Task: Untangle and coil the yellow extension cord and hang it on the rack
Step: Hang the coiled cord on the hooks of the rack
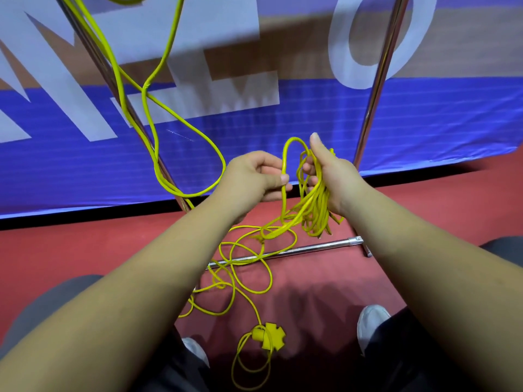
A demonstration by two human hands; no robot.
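The yellow extension cord (249,267) lies in tangled loops on the red floor, and its cross-shaped socket end (272,335) rests near my feet. My right hand (331,176) grips a bundle of coiled loops that hang below the palm. My left hand (254,176) pinches a single strand just left of that bundle. A long run of cord climbs up to the left along the rack's left upright (113,80). The rack's right upright (379,80) and its base bar (297,250) are bare metal.
A blue and white banner (311,123) hangs right behind the rack. My shoes (370,326) stand on the red floor on either side of the socket end. Loose cord loops cross the base bar.
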